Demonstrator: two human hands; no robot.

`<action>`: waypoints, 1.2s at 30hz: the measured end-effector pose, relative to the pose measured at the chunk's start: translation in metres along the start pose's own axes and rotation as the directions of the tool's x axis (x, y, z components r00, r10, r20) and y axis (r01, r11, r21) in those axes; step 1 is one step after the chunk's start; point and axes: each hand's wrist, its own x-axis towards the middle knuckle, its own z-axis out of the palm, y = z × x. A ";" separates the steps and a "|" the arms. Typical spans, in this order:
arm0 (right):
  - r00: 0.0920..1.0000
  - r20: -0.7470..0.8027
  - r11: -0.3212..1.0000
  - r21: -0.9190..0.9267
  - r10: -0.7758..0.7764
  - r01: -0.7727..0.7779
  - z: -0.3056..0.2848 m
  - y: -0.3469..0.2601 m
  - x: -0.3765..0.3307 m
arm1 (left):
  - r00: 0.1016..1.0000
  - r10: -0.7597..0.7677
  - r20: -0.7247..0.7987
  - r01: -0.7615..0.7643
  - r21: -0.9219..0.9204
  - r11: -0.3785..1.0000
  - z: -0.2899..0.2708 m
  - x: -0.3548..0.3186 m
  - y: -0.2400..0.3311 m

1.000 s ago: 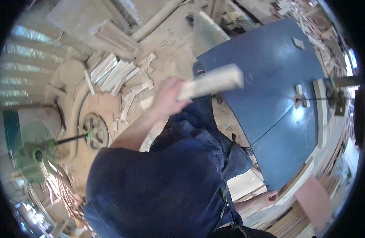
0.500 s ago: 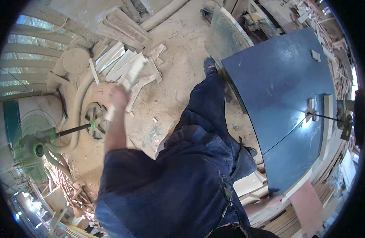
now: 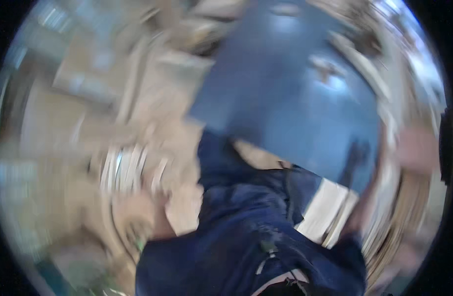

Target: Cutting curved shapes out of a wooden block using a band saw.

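Frame v. blurred: left hand (image 3: 133, 214) low by pale wood offcuts (image 3: 125, 170) beside flat blue metal surface (image 3: 295, 98), grip can't tell; right hand unseen.

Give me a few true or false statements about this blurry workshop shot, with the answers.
1. The whole picture is smeared by motion. True.
2. A large blue table top fills the upper middle of the view. True.
3. The person wears a bright red garment. False: the clothing low in the view is dark blue.
4. The left hand is sharp enough to show what it holds. False: it is a pale blur at lower left, and whether the fingers are open or shut cannot be told.
5. Pale wooden boards lie beside the lower right edge of the blue table top. True.
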 end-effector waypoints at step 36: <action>0.966 -0.013 0.915 -0.319 0.258 -0.249 -0.143 0.039 0.041 | 0.789 0.586 -0.184 -0.536 0.260 0.803 -0.025 0.038 0.447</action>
